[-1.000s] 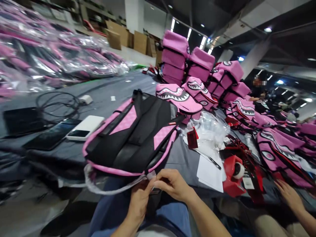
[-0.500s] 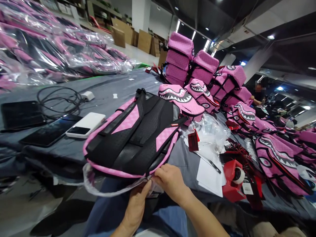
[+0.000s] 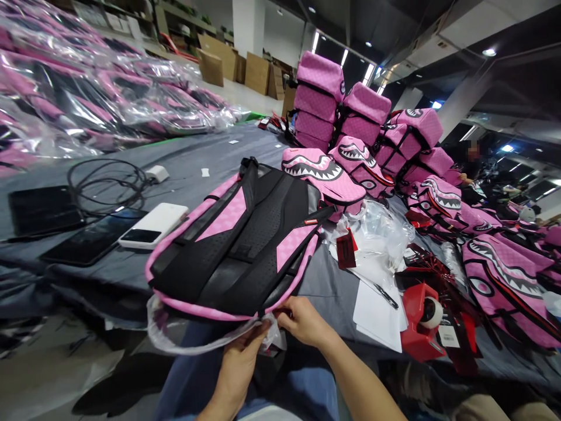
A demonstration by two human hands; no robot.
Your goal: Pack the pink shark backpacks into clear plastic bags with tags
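Since half a second ago the clear bag [image 3: 205, 336] has been drawn a little further round the near end of the pink-and-black backpack [image 3: 236, 245], which lies over the worktop [image 3: 193, 175] edge. The bag's rim is pinched by the left hand [image 3: 241, 359] and the right hand [image 3: 302, 320], fingers closed on plastic. Open room is left toward the power bank [image 3: 153, 225]; paperwork and a red tape dispenser [image 3: 423, 318] crowd the right.
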